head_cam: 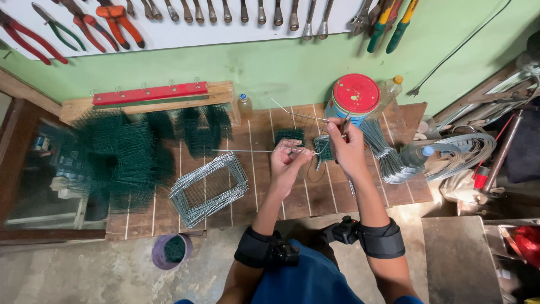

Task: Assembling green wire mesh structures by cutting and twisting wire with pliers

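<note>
Over the plank workbench, your left hand pinched a thin wire while your right hand gripped a small green mesh piece near the red-lidded tin.

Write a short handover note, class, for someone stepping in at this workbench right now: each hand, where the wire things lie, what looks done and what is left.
Left hand pinches a thin straight wire above the wooden bench.
Right hand grips a small wire mesh piece, held up by the red-lidded tin.
Done: a stack of bare wire frames at left-centre; green mesh pieces piled further left.
Left: the mesh in hand is unfinished; cut wire bundles lie at right.
</note>
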